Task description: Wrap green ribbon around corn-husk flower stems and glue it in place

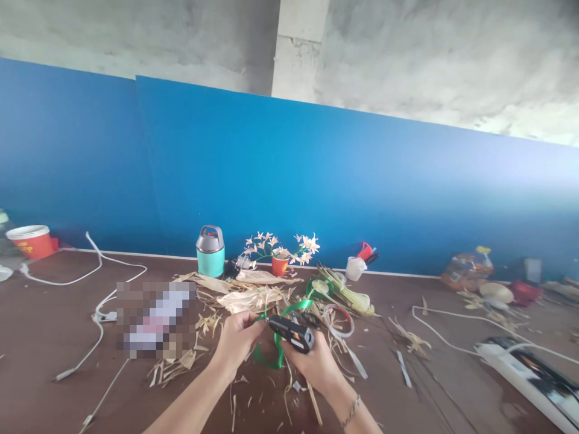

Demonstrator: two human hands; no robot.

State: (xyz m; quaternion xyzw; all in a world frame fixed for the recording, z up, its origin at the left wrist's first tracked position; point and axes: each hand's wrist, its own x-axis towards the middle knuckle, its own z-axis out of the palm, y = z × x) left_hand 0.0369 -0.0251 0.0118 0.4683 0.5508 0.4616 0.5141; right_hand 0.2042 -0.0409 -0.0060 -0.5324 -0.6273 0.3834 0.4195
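Observation:
My right hand (316, 360) is wrapped round a black glue gun (292, 333), its narrow tip pointing left. Close to that tip, the fingers of my left hand (239, 337) pinch a piece of green ribbon (270, 360). The ribbon loops below and behind the glue gun; anything small between the fingertips is hidden. Beyond my hands lie dry corn husks (251, 296) and a bundle of pale green strips (350, 295). A clear ring-shaped roll (338, 320) sits just right of the glue gun.
At the back stand a teal flask (210, 256), a red cup (280, 263) with pale husk flowers, and a white cup (355, 268). White cables (93, 337) run along the left. A power strip (525, 374) is at right. Scraps litter the brown table (384, 398).

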